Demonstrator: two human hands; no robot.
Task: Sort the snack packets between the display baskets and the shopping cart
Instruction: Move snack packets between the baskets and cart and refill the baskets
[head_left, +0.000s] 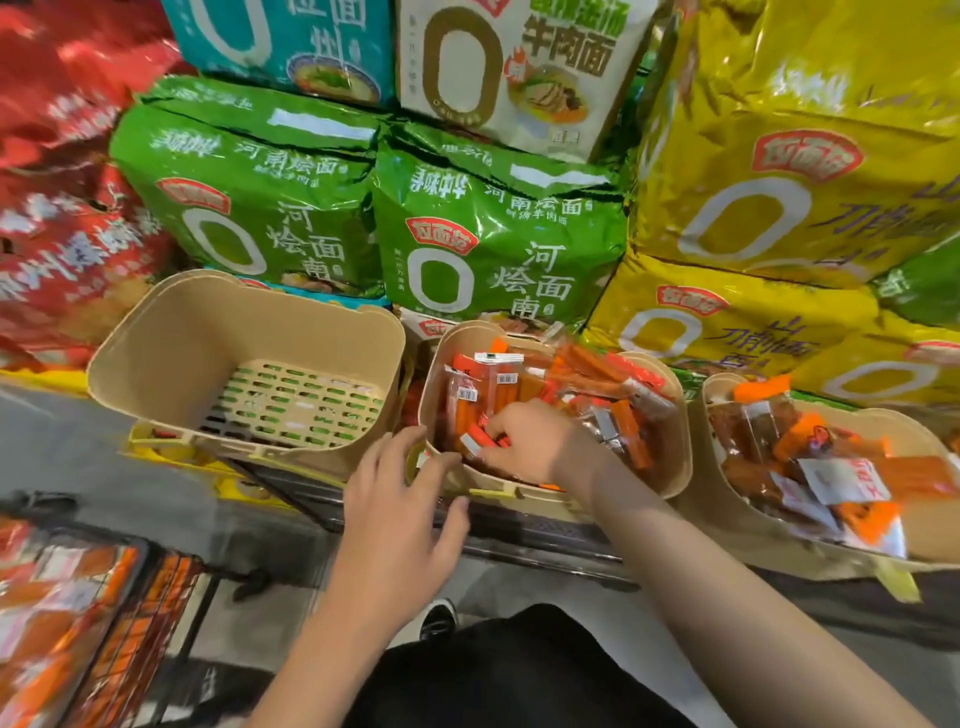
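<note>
middle basket (675, 467), the landmark here, full of orange snack packets (571, 379). the right hand (535, 441) reaches inside it at the near-left corner, fingers curled around a few small packets (480, 439); exactly how many it holds cannot be told. the left hand (400, 499) hovers just left of the basket at its near rim, fingers spread and loose, holding nothing. left of the middle basket stands an empty basket (171, 343); right of it, a third basket (727, 499) with more packets. well to the left and nearer the person, the shopping cart (150, 613) already carries orange packets.

risks, as judged: the slick wrappers may slip from a shallow grip and drop into the gap between basket and cart; a dragged handful could snag neighbouring packets and spill them over the rim; the left hand, so near the rim, could nudge or tilt the basket on its rack.
</note>
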